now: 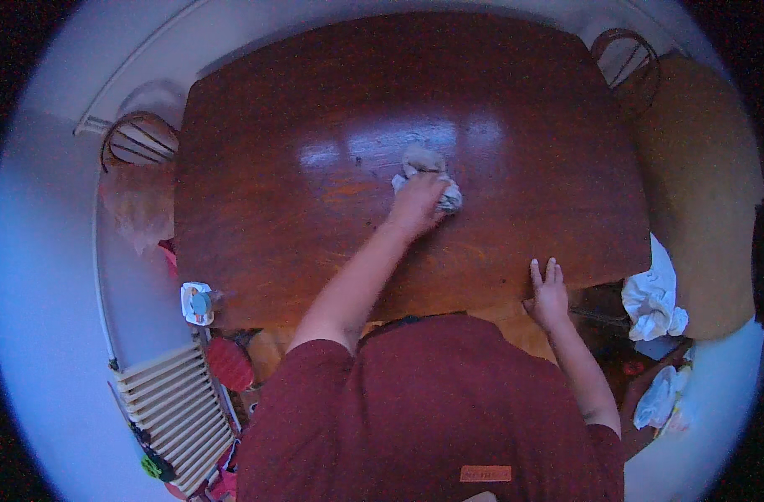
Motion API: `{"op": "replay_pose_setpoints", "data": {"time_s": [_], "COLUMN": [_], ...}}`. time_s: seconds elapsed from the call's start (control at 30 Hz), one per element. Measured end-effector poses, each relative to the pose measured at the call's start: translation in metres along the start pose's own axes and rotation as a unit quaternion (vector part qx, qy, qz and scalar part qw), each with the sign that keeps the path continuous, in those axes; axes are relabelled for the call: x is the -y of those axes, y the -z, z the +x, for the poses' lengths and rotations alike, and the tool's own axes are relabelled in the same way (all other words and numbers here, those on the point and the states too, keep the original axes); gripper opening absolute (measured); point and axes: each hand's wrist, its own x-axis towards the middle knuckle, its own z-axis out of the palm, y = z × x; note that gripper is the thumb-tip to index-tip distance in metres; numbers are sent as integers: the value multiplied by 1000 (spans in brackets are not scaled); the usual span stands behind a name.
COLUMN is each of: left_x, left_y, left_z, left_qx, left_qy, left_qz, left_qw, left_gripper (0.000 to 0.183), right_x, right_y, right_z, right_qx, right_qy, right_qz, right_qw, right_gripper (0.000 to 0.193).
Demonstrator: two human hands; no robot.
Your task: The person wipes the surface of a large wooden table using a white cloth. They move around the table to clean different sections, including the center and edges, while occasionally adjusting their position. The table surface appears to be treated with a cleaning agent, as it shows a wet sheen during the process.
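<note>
- A crumpled, pale cloth [428,176], soft and bunched into an irregular wad, is being pressed against the counter [315,125] near its middle.
- The cloth is being covered in part by the left hand [417,203], whose fingers are curled loosely down over it; the wad is being gripped from above, with folds showing past the knuckles.
- The right hand [549,294] is being rested flat on the near edge of the counter, fingers extended and close together, with nothing being held.
- The counter is being seen as a broad rectangle of dark reddish-brown wood with rounded corners, its polished top giving back pale glare patches just beyond the cloth.
- Round-backed wooden chairs [139,142] are being shown at the far corners.
- A slatted white radiator [177,410] is being seen low on the left, against a pale wall.
- White crumpled fabric [654,297] is being seen lying beside the counter's right edge.
</note>
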Motion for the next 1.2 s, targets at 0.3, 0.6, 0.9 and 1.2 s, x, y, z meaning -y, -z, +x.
{"op": "replay_pose_setpoints", "data": {"time_s": [0.3,0.6,0.9,1.2], "left_x": [126,-17,112,-14], "left_y": [77,1,86,-1], "left_z": [-44,-12,-81,-58], "left_qx": [-69,73,-100,-27], "left_qy": [318,9,315,9], "left_qz": [165,-24,116,-43], "left_qw": [931,997,937,999], "left_gripper": [48,54,52,53], "right_x": [10,0,4,2], "right_y": [7,-7,-4,-6], "right_z": [-4,3,0,3], "right_qx": [-14,-2,-11,-6], "right_qy": [-8,-14,4,-5], "right_qz": [7,-4,-12,-15], "right_qw": [1000,1000,1000,1000], "right_gripper": [93,96,95,95]}}
